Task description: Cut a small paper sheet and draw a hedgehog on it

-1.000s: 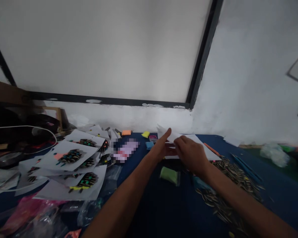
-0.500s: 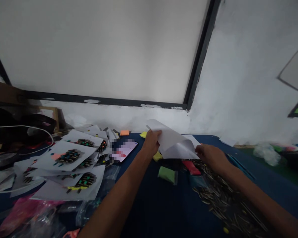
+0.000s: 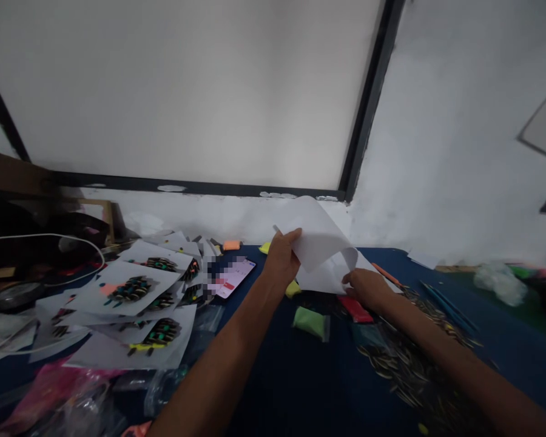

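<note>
A white sheet of paper [image 3: 316, 227] curls upward between my hands near the back of the blue-covered table. My left hand [image 3: 283, 258] is closed on its left side, thumb on top. A thin grey tip, of a kind I cannot make out, sticks out behind that hand. My right hand [image 3: 366, 287] pinches the curled sheet's lower right edge. Beneath the curl, white paper [image 3: 323, 280] lies flatter. A red packet [image 3: 355, 309] lies just under my right hand, and a green packet [image 3: 310, 322] is nearer to me. Yellow packets [image 3: 293, 289] sit by my left wrist.
Papers with seed-covered hedgehog pictures [image 3: 127, 288] pile up at left, beside a lit phone [image 3: 235, 277]. Striped sunflower seeds [image 3: 400, 370] spread under my right forearm. A blue pencil-like stick [image 3: 446, 306] lies right. Plastic bags [image 3: 82, 400] fill the front left. A wall stands behind.
The curled sheet has lifted higher and tilted up. My right hand has moved left and slightly down along its edge, uncovering an orange stick and the paper underneath.
</note>
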Demonstrator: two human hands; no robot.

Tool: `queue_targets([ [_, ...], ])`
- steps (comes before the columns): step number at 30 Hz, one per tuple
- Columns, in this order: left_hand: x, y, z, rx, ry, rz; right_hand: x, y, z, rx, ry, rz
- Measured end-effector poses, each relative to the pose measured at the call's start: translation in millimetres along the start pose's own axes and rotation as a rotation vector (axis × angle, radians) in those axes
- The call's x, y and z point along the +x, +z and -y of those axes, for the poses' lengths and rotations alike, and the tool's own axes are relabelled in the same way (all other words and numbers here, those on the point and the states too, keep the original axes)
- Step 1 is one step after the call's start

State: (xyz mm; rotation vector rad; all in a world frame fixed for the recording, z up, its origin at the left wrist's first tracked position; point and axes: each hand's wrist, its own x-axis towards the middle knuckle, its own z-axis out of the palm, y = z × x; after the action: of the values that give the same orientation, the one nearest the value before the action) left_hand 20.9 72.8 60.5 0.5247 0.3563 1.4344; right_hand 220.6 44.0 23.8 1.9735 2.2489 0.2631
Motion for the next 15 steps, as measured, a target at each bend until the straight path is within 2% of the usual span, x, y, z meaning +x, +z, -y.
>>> queue_targets([
  [6,-2.4,2.8,-7.0,-0.003,0.019,-0.011,0.6,-6.1,-3.6,0.023,-0.061,0.035],
  [15,-6.8,7.4,-10.4,0.062,0.042,-0.017,14.7,-2.5,13.1,-0.019,-0.071,0.073],
])
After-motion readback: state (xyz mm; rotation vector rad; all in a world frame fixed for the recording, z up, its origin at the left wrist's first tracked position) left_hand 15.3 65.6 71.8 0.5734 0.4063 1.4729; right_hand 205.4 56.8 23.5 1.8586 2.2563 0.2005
